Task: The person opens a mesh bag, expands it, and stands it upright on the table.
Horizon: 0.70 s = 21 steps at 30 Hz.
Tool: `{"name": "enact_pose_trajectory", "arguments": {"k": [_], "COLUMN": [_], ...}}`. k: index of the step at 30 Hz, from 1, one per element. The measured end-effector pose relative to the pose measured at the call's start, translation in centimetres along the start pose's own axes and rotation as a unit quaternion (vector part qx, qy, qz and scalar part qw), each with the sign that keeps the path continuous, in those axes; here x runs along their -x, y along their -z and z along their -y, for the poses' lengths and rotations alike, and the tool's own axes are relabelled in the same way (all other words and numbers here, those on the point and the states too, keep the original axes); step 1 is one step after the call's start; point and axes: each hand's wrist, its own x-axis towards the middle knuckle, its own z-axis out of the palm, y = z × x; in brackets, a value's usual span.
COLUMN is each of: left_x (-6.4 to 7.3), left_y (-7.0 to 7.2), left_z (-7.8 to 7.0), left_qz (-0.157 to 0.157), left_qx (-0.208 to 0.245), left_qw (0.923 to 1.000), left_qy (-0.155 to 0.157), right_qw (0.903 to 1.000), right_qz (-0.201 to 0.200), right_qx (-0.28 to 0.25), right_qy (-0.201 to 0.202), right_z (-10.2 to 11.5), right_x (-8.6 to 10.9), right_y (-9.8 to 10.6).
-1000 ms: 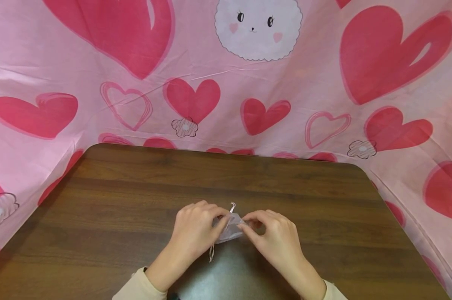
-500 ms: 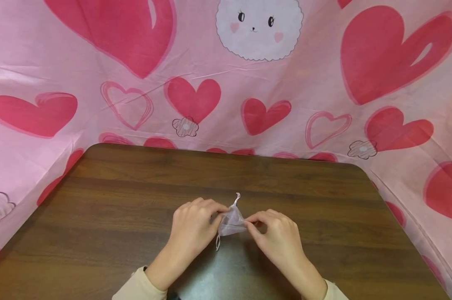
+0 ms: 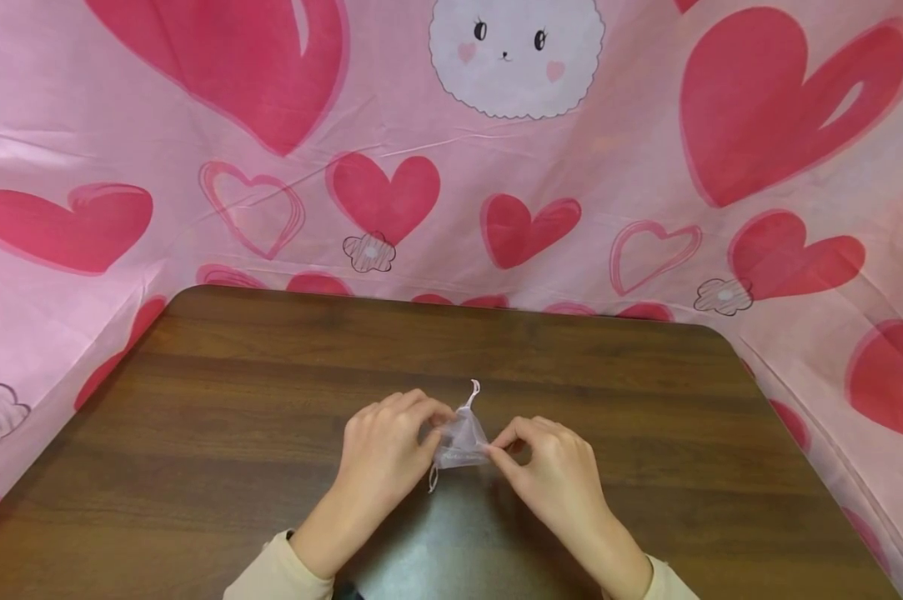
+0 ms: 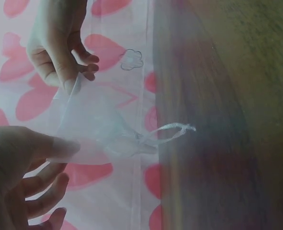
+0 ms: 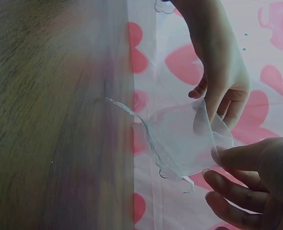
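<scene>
A small sheer white drawstring pouch (image 3: 464, 437) is stretched between my two hands above the table. White cord loops stick out at its far and near ends in the head view. My left hand (image 3: 389, 443) holds the pouch's left part between thumb and fingers; in the right wrist view, a left fingertip shows through the mesh (image 5: 179, 139). On the other side, my right hand (image 3: 552, 467) pinches a corner between thumb and index finger. From the left wrist, the gathered end with its cord loop (image 4: 172, 129) points away from both hands.
The dark wooden table (image 3: 271, 367) has rounded far corners. Pink cloth (image 3: 466, 142) printed with hearts hangs along its back and sides. A small dark object (image 3: 348, 592) shows at the near edge beside the left sleeve.
The pouch has shifted slightly away from me and shows more of itself between the hands. The right thumb and index finger have come together on its corner. The left fingers moved slightly up.
</scene>
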Motion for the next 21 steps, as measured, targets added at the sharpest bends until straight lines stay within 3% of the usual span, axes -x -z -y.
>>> {"name": "enact_pose_trajectory", "arguments": {"k": [7,11,21], "left_x": [-0.22,-0.25,-0.42], "left_y": [-0.02,-0.05,0.03], "left_z": [0.03,0.09,0.33], "left_qz": [0.035,0.024,0.0], "left_qx": [0.008,0.011,-0.012], "left_qw": [0.9991,0.9993,0.9999], "left_qy": [-0.021,-0.025,0.004], "right_qw": [0.9998,0.9998,0.9996], "right_qz": [-0.013,-0.021,-0.026], "right_qx": [0.009,0.003,0.002], "right_qy": [-0.008,-0.004,0.003], "right_z": [-0.13,-0.14,-0.11], "right_x": [-0.3,-0.34,-0.44], "right_y": [-0.19,-0.24,-0.28]}}
